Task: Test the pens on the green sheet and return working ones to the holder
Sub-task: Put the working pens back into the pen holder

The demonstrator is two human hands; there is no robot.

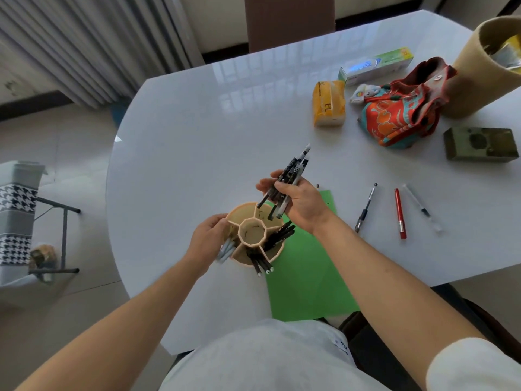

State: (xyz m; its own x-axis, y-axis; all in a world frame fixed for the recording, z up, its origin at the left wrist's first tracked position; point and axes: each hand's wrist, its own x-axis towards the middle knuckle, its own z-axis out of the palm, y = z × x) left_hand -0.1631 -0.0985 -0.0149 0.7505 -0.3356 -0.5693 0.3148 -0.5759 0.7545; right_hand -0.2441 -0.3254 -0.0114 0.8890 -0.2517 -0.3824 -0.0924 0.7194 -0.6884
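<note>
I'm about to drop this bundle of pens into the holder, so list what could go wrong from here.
1. The right hand grips a whole bundle of pens over the holder; released together, some may miss the narrow compartment and roll across the table.
2. Pens already in the holder lean outward over its rim, so a knock could tip them out.
3. The left hand only steadies the holder's side; a hard drop might tilt it onto the green sheet.

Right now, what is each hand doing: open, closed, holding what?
Left hand: fingers curled round the side of the pen holder, holding it.
Right hand: grips a bundle of pens above the holder.
</note>
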